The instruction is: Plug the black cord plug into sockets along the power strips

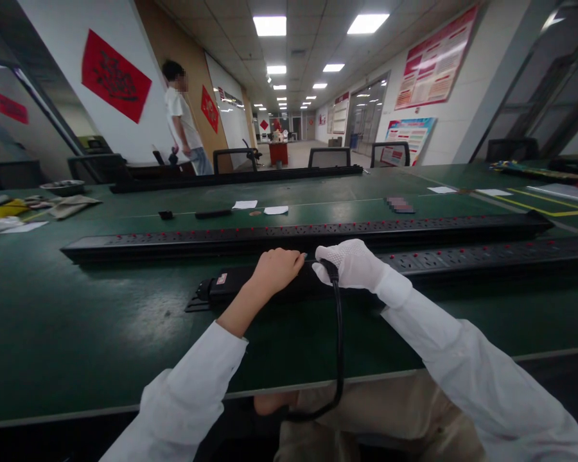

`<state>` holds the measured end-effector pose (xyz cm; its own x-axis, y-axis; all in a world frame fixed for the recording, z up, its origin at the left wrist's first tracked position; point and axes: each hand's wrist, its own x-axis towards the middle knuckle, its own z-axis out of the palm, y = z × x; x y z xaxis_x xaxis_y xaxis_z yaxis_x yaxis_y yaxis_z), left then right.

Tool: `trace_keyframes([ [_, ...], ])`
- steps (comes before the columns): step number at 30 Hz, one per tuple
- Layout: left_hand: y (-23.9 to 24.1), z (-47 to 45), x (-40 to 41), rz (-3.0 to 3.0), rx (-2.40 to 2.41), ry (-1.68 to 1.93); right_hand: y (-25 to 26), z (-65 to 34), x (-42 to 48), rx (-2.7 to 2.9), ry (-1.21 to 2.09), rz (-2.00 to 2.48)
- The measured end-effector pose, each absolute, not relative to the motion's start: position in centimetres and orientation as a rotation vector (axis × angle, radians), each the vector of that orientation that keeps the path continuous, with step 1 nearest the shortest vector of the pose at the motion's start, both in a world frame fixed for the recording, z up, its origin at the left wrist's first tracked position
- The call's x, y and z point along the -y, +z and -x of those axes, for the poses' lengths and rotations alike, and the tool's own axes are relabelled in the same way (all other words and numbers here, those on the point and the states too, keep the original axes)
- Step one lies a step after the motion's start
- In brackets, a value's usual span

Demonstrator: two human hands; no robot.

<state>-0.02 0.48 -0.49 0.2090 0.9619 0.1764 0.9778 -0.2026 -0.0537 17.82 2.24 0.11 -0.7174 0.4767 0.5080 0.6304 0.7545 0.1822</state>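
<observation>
A long black power strip (462, 260) lies across the green table (77, 321) in front of me. My bare left hand (275, 269) rests curled on top of the strip near its left end. My gloved right hand (351, 263) is closed round a black cable (338, 346) where it meets the strip. The cable hangs down over the table's front edge toward my lap. The strip's left end shows a small label and a mounting bracket (197, 298).
A second long black power strip (293, 234) lies parallel just behind, a third (236, 176) farther back. Paper slips (260, 207), small black parts and a stack of cards (399, 205) lie mid-table. Cloths and a bowl (65, 187) sit far left. A person (183, 128) stands beyond the table.
</observation>
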Motion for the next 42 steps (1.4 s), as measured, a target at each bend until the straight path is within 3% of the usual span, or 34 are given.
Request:
trace_keyframes([
  [42,-0.21,0.53,-0.5,2.477,1.939,-0.189,0.24,-17.85,-2.01,2.517,-0.465,0.856],
])
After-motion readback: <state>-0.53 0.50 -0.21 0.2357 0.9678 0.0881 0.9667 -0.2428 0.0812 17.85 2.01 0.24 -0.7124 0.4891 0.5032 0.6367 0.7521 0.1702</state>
